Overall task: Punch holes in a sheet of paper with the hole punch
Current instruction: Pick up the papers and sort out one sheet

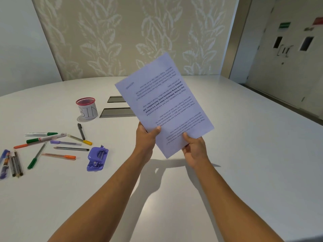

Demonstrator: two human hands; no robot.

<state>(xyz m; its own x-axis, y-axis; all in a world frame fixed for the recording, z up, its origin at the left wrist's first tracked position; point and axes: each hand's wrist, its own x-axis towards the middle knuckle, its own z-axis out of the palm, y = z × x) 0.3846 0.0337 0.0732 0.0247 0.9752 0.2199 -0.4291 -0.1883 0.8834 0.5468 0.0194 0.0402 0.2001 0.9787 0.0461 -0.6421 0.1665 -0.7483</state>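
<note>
Left hand (pixel 146 137): we grip the lower left edge of the sheet of paper (pixel 164 103), thumb pressed on its printed face, fingers behind it.

Right hand (pixel 194 147): we pinch the sheet's bottom corner area, thumb on top, the rest of the hand curled beneath.

Sheet of paper: we hold it lifted above the table (pixel 244 154), tilted to the right, its printed text upside down to us; its shadow falls on the tabletop below our wrists.

Hole punch (pixel 97 158): purple, it lies on the table to the left of our left forearm, apart from both hands and untouched.

Pens and markers (pixel 52 145): we see them scattered flat on the table further left of the punch, in green, orange, black, purple and yellow-tipped colours, with a few more bunched at the left edge.

Cup (pixel 86 109): a red-rimmed mesh holder wrapped in paper lettered "BIN" stands upright beyond the pens.

Table hatches (pixel 117 112): two grey recessed flaps sit in the tabletop just right of the cup, partly hidden behind the sheet.

Wall (pixel 122 41): we face a leaf-patterned panel behind the table.
</note>
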